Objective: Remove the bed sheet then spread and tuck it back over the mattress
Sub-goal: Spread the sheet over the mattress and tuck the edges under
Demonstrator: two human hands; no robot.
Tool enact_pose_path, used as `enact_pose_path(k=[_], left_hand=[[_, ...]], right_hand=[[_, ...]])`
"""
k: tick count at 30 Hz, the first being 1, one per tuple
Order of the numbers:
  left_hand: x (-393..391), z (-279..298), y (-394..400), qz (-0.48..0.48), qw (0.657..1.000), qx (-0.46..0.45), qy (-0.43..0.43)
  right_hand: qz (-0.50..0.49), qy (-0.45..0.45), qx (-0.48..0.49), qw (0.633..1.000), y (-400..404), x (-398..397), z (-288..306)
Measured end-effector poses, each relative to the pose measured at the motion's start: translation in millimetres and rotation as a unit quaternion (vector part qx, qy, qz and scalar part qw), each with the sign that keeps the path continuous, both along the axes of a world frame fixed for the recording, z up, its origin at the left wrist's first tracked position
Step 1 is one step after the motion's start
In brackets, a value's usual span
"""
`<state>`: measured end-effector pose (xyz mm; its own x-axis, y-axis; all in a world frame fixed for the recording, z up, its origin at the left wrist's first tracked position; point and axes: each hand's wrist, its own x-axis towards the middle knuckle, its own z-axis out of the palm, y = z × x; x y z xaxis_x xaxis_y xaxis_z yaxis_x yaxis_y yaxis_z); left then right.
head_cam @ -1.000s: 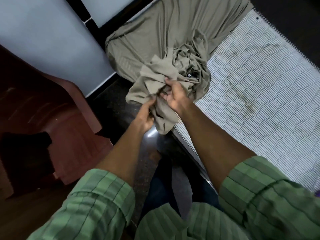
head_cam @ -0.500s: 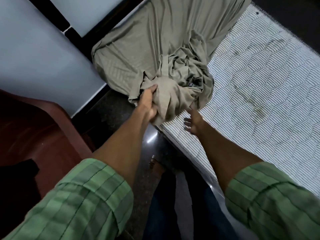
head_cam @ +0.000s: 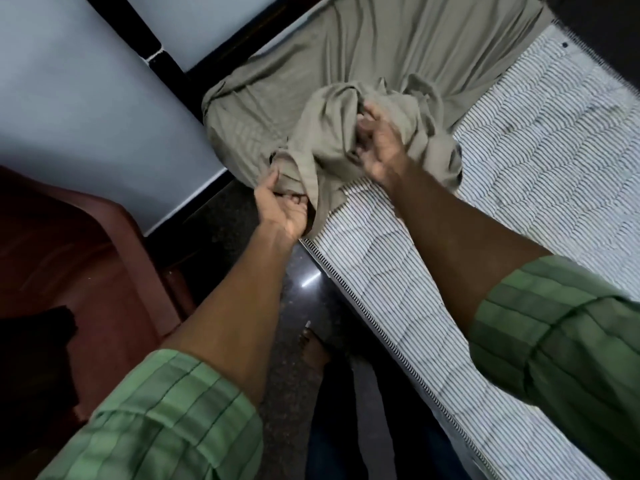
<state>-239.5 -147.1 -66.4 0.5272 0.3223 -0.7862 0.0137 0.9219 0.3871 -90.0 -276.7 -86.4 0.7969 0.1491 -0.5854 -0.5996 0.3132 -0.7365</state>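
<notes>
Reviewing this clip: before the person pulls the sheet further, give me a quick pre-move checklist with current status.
1. Left hand grips the bed sheet edge: ok.
2. Right hand holds the bunched fabric: ok, fingers curled in, though blurred.
3. Sheet freed from near part of mattress: ok, striped ticking bare.
4. Sheet freed at far corner by the wall: not ok, still wrapped over it.
5. Far side untucked: cannot tell, out of frame.
</notes>
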Motion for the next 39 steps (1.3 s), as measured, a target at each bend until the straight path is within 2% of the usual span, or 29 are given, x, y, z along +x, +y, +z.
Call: enact_pose_path(k=[2,3,5,7,8,10,11,12,13,14,15,16,17,18,19,21,22,23,25,26,30,33,36,39], left_hand=[[1,0,-3,-0.031,0.999,0.021,0.016],[2,0,-4,-0.057,0.998,0.036,0.014],[10,1,-1,-0.103,0.993,0.060,0.011],[19,-3,6,-0.112,0.991,0.074,0.006],[24,-7,8,-0.125,0.987,0.097,0.014],[28,-23,8,-0.187,0.960,0.200,0.061],[29,-32,5,-0.222,0.932,0.272,0.089],[30,-43,3,-0.252,0.898,0.342,0.114],[31,-51,0,-0.280,0.865,0.395,0.130],[32,-58,-1,-0.305,0.832,0.443,0.139],[35,-63,-4,-0.323,0.796,0.492,0.139],[38,-65,-5,-0.335,0.757,0.543,0.143],[42,-66,-7,-0.336,0.729,0.578,0.144],[47,-63,-9,-0.330,0.729,0.581,0.148],[52,-58,-12,-0.312,0.772,0.534,0.145],[64,-37,-14,-0.225,0.920,0.303,0.106],[68,-27,-9,-0.150,0.970,0.182,0.063],[71,-20,-1,-0.057,0.994,0.091,0.020],[73,-17,21,0.095,0.995,-0.019,-0.038],[71,-16,30,0.118,0.990,-0.049,-0.059],[59,-5,46,0.059,0.992,-0.062,-0.096],[54,1,53,0.024,0.994,-0.046,-0.099],[48,4,60,-0.004,0.995,-0.019,-0.097],[41,4,72,0.000,0.994,0.000,-0.111]], right_hand=[[0.039,-0.020,-0.061,0.997,5,-9,9],[0.049,-0.033,-0.130,0.990,-5,-15,6],[0.087,-0.012,-0.266,0.960,-32,-36,-13],[0.121,0.009,-0.358,0.926,-57,-60,-40],[0.101,0.018,-0.384,0.918,-65,-69,-49],[0.013,0.038,-0.335,0.941,-73,-65,-83],[-0.008,0.054,-0.301,0.952,-78,-51,-111],[-0.009,0.067,-0.294,0.953,-87,-30,-174],[-0.003,0.070,-0.324,0.943,-88,-11,-208],[-0.017,0.081,-0.295,0.952,-88,5,-213],[-0.031,0.078,-0.250,0.964,-84,18,-197],[-0.020,0.116,-0.189,0.975,-76,22,-166],[-0.049,0.127,-0.144,0.980,-62,23,-116],[-0.071,0.112,-0.128,0.983,-51,34,-87],[-0.084,0.082,-0.162,0.980,-44,44,-65],[-0.079,0.014,-0.196,0.977,-32,70,-39],[-0.089,-0.007,-0.200,0.976,-27,84,-36],[-0.094,-0.045,-0.245,0.964,-22,91,-27],[-0.044,-0.120,-0.362,0.923,-15,86,-6],[-0.027,-0.145,-0.405,0.902,-11,76,-4],[0.031,-0.214,-0.484,0.848,3,1,-23],[0.176,-0.253,-0.508,0.804,20,-39,-46],[0.241,-0.306,-0.540,0.746,40,-47,-53],[0.254,-0.274,-0.575,0.728,54,-25,-37]])
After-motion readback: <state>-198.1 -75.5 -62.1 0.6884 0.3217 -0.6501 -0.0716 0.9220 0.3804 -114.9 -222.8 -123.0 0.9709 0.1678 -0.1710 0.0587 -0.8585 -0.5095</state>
